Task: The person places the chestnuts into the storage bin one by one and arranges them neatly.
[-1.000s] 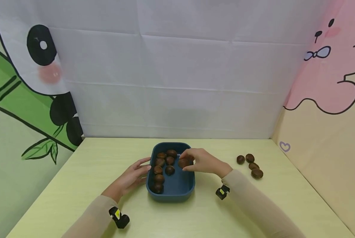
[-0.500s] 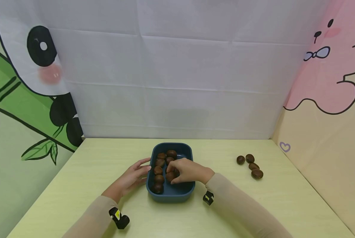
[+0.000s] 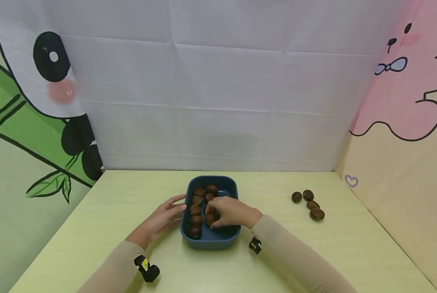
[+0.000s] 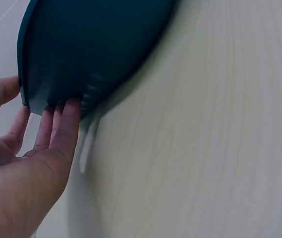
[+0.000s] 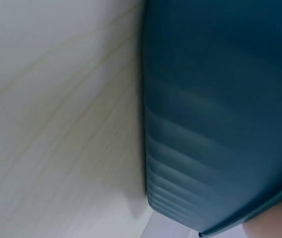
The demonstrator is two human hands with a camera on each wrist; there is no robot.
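A dark blue box (image 3: 222,242) stands on the table, with a column of chestnuts (image 3: 195,221) along its left side and a second column beside it. My right hand (image 3: 232,211) reaches over the box's right wall and pinches a chestnut (image 3: 210,219) between thumb and fingers, low in the second column. Part of that column is hidden under the fingers. In the head view my left hand (image 3: 163,219) lies against the box's left wall. The left wrist view shows its straight fingertips (image 4: 72,106) touching the wall (image 4: 81,54).
Several loose chestnuts (image 3: 312,205) lie on the table's right side. A pale yellow table (image 3: 159,268) carries everything. Behind it hangs a white cloth (image 3: 218,101); printed walls stand left and right.
My right hand has carried its chestnut left and toward me, from the box's right part down to the second column. In the last half second it has hardly moved. The left hand stays put.
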